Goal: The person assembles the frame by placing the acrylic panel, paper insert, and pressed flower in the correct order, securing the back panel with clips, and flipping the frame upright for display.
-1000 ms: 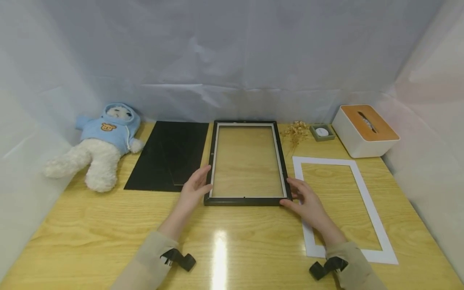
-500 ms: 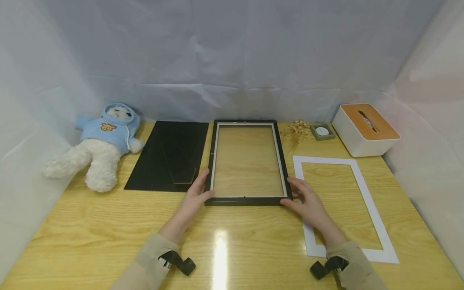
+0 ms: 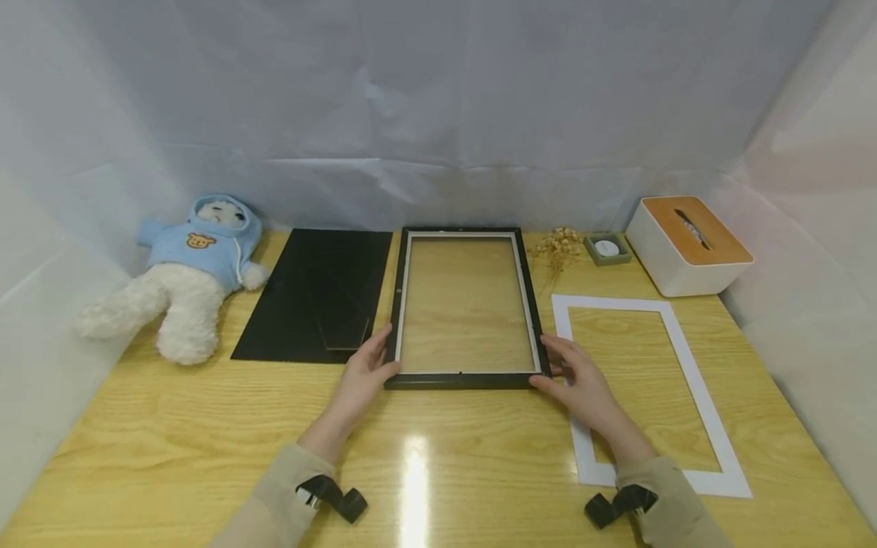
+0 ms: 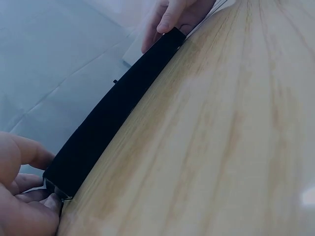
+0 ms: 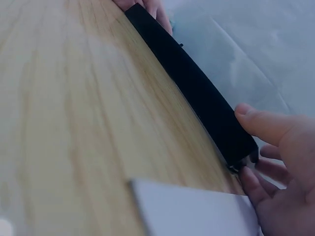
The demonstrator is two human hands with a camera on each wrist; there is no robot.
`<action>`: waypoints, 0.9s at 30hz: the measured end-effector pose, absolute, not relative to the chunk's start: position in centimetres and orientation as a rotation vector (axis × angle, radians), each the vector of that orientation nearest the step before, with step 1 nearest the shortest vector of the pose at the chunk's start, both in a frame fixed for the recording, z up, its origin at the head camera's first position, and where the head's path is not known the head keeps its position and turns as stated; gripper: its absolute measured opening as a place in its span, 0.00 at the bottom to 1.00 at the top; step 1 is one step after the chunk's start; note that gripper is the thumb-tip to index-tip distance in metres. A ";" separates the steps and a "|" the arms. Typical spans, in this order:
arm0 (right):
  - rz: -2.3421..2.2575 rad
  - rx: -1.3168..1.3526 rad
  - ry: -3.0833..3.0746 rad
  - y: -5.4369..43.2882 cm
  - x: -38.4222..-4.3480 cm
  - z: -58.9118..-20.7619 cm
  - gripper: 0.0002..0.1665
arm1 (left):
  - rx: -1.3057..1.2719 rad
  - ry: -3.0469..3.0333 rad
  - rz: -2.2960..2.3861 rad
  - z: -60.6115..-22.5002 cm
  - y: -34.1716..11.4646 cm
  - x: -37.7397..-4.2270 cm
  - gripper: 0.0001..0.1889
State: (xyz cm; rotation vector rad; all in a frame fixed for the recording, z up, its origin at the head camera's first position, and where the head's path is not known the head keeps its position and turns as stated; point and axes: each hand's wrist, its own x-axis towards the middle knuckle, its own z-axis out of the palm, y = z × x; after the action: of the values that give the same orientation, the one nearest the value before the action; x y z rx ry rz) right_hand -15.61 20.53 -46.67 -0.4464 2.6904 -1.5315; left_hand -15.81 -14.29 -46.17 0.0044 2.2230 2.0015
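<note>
A black picture frame (image 3: pixel 459 380) with a pale inner lip and a clear pane lies flat on the wooden table in the head view. My left hand (image 3: pixel 359 380) grips its near left corner, thumb over the top edge and fingers along the side. At the near right corner my right hand (image 3: pixel 582 384) holds the frame the same way. The right wrist view shows the right thumb (image 5: pixel 251 117) on the frame's top edge, with fingertips tucked at its lower corner. In the left wrist view the left fingers (image 4: pixel 32 152) meet the frame's end.
A black backing board (image 3: pixel 336 281) lies left of the frame, beside a plush toy (image 3: pixel 199 259) in a blue hoodie. On the right are a white mat border (image 3: pixel 695 380), dried flowers (image 3: pixel 560 242), a small green box (image 3: pixel 606 251) and a white tissue box (image 3: pixel 692 243) with an orange top.
My left hand has slid slightly down the frame's left side toward its near corner. The right hand and the frame stay practically in place.
</note>
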 end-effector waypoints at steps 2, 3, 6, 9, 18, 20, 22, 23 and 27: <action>-1.542 -0.445 2.672 20.6 -15.6 -46.4 0.40 | -0.002 2.225 2.004 -46.2 -14.3 -15.9 0.35; -1.551 -0.444 2.667 20.6 -15.6 -46.2 0.39 | -0.013 2.224 2.004 -46.2 -14.4 -15.9 0.35; -1.550 -0.452 2.671 21.0 -15.5 -45.3 0.37 | -0.013 2.224 2.009 -46.2 -14.4 -16.0 0.35; -1.508 -0.453 2.705 22.0 -15.4 -44.2 0.35 | -0.014 2.227 2.007 -46.2 -14.5 -16.0 0.35; -1.262 -0.281 2.875 27.7 -14.9 -42.1 0.35 | -0.023 2.215 2.014 -46.3 -14.3 -16.1 0.36; -1.184 -0.229 2.924 29.2 -14.7 -41.9 0.35 | -0.025 2.215 2.016 -46.2 -14.2 -16.1 0.35; -1.075 -0.159 2.963 30.6 -14.5 -41.7 0.36 | -0.025 2.217 2.016 -46.2 -14.2 -16.0 0.35; -1.020 -0.132 2.972 31.3 -14.4 -41.7 0.36 | -0.021 2.217 2.019 -46.2 -14.2 -16.0 0.35; -0.849 0.004 2.945 33.6 -14.1 -41.7 0.39 | -0.024 2.220 2.028 -46.2 -14.3 -16.0 0.35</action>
State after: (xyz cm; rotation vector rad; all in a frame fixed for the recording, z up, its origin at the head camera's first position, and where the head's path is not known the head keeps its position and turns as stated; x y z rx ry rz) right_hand -14.09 33.61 -41.67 0.0043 2.9452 -0.8488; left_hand -15.97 -14.31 -46.23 -0.0236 2.2199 2.0281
